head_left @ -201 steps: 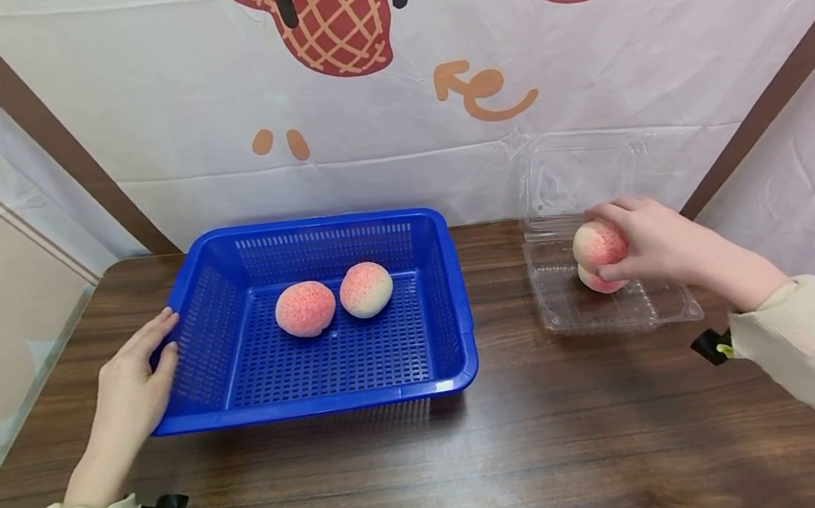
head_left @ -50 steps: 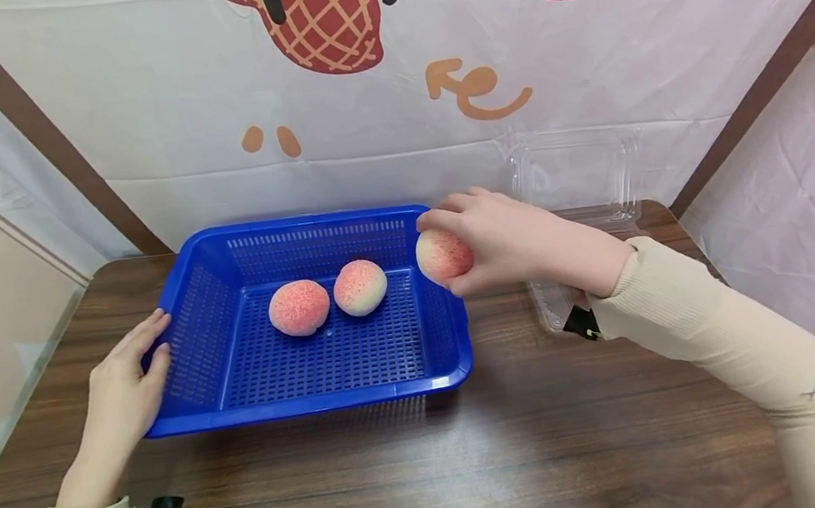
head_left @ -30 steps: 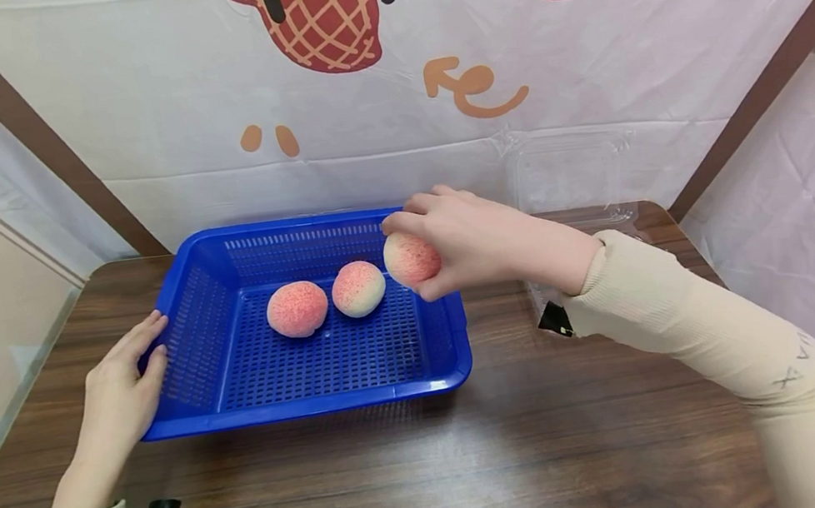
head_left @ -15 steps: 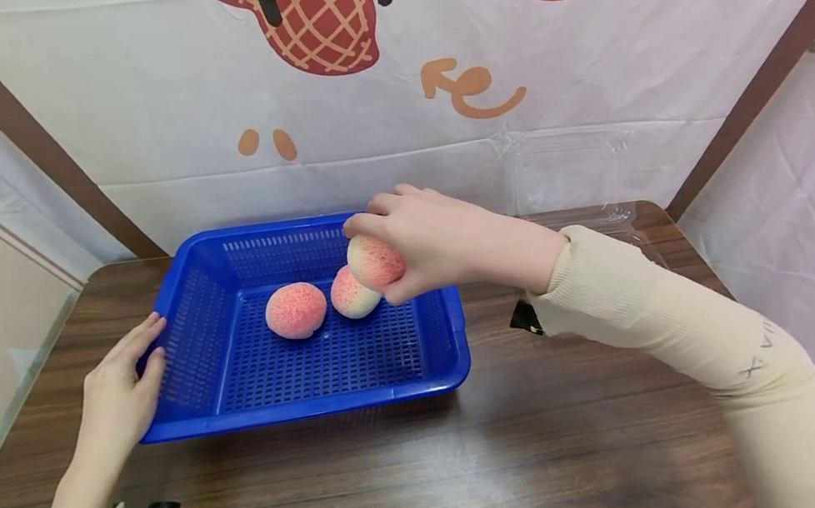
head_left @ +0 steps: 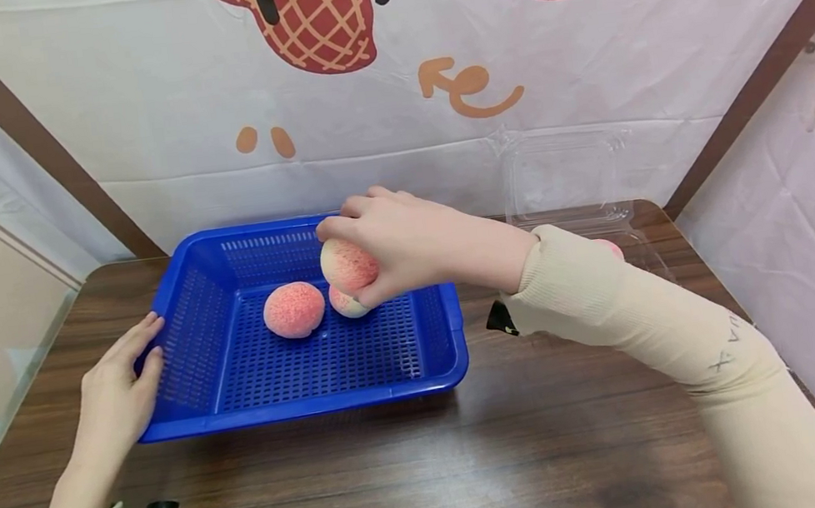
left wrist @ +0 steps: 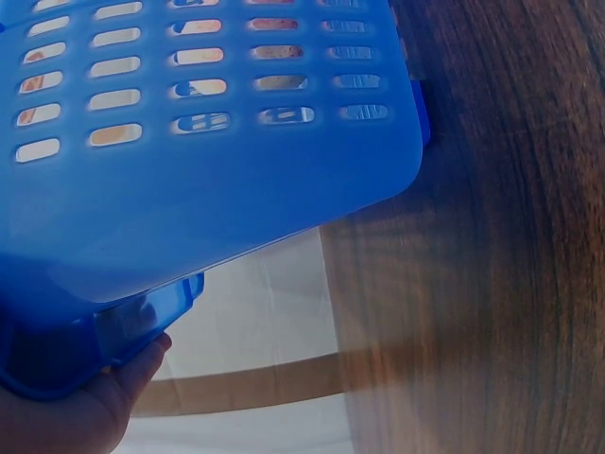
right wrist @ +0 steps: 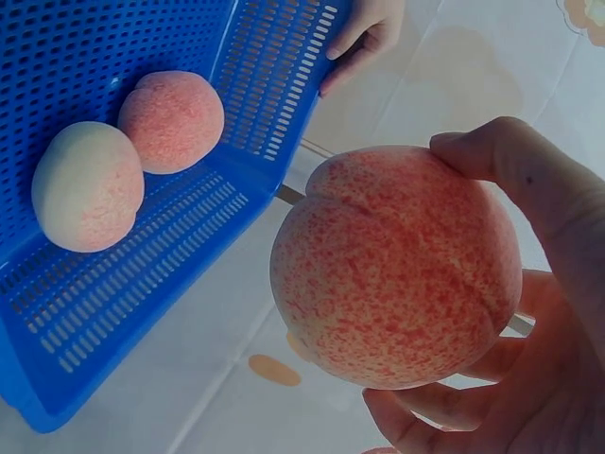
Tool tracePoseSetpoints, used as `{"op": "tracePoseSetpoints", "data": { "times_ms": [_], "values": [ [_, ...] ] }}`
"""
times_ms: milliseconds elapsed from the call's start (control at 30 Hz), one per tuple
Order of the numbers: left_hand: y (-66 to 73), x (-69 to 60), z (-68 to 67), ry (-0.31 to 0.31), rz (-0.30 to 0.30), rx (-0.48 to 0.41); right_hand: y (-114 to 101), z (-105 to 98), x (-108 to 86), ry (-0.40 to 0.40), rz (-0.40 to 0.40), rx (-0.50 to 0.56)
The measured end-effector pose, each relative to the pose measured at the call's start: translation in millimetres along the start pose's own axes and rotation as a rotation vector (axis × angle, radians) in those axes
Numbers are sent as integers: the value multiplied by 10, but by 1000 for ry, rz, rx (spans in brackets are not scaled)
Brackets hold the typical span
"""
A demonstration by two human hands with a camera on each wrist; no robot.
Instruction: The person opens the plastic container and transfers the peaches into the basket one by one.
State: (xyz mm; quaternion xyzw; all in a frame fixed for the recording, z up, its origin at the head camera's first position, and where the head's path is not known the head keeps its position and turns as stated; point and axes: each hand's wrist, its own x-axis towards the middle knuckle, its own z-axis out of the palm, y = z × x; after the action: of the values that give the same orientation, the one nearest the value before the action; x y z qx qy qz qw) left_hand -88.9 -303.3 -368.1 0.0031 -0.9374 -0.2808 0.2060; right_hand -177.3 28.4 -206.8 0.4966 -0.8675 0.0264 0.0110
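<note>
In the head view my right hand (head_left: 402,242) holds a pink-and-cream peach (head_left: 350,265) above the blue plastic basket (head_left: 305,414). The right wrist view shows the thumb and fingers spread around this peach (right wrist: 397,270). On the basket floor sit two more: a pinker peach (head_left: 294,310) and a paler peach (head_left: 348,303), the latter partly covered by the held one. My left hand (head_left: 113,396) grips the basket's left rim. In the left wrist view, part of that hand (left wrist: 90,411) shows under the rim.
At the right back stands an opened clear plastic clamshell box (head_left: 561,178), partly hidden by the right sleeve. A peach (head_left: 608,248) in it peeks out behind the sleeve. Everything rests on a brown wooden table (head_left: 374,492) against a printed cloth backdrop (head_left: 171,96).
My right hand took a peach from the clear box and carried it left, over the basket's right rim, to above the paler peach. The left hand stays on the rim.
</note>
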Motion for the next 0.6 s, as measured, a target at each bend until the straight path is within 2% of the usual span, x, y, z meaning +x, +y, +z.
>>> {"op": "tracePoseSetpoints", "data": {
  "times_ms": [600],
  "values": [
    [0,4,-3,0,7,5,-95,70,232,-84,-6,22]
  ]
}}
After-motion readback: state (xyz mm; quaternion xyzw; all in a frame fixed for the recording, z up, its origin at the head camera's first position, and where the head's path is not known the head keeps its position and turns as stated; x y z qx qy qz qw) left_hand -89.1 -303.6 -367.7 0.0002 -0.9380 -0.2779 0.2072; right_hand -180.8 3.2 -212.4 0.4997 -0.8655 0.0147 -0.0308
